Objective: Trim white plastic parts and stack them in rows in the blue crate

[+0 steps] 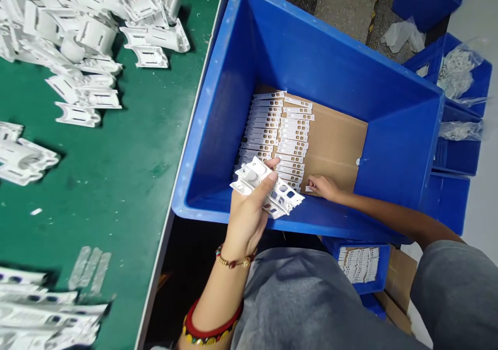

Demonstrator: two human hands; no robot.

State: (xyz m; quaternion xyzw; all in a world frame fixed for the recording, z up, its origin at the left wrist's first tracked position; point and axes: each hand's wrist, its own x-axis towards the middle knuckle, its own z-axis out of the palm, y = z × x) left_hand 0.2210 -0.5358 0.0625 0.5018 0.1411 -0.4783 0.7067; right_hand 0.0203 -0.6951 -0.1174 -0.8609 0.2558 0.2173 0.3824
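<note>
L hand (pixel 249 207): fingers grasp stacked white pcs (pixel 286 195) over blue bin (pixel 330 54). R hand (pixel 326 187): fingers pinch 1 small-showing pc (pixel 308 189), nr 2 pc rows (pixel 291 158).

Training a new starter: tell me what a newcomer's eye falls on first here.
Likely the big blue bin beside the green table, with white parts lined up on its cardboard floor. Next, the left hand, holding several white pieces over the bin.

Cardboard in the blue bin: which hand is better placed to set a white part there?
The right hand, probably: it is down at the cardboard, touching a white part; the left hand holds several parts.
</note>
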